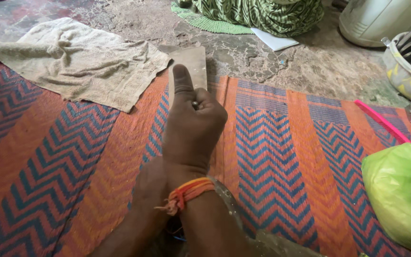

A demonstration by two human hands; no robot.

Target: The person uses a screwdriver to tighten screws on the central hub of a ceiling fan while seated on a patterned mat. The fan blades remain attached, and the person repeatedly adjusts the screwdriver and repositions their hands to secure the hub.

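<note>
— Nearest the lens, what shows?

— Two bare forearms rising from the bottom edge. An orange thread band (189, 192) is tied around the nearer wrist. Beside that arm lies a pale, greyish edge I cannot identify.

— And the hands?

— That wrist belongs to the right hand (193, 128), seen from the back and raised over the mat. It is closed almost into a fist, thumb straight up. A small shiny piece (195, 103), apparently metal, peeps out at the base of the thumb, pinched against the curled fingers. The left hand is hidden behind the right; only its forearm shows, so I cannot tell whether it is open or holding anything.

— What lies around them?

— A woven mat (272, 157) in orange and blue zigzags covers the floor. Beyond the thumb, a flat brown board (193, 64) lies beside a crumpled beige towel (77, 59). To the right are a pink comb (381, 121) and a green plastic bag (400, 200), well apart from the hand.

— What could go wrong?

— Only a sliver of the piece shows, so the pinch looks slight. In my judgement, loosening the thumb could let it drop, and something that small might vanish into the busy pattern or roll onto the cracked floor (243, 57) beyond.
</note>
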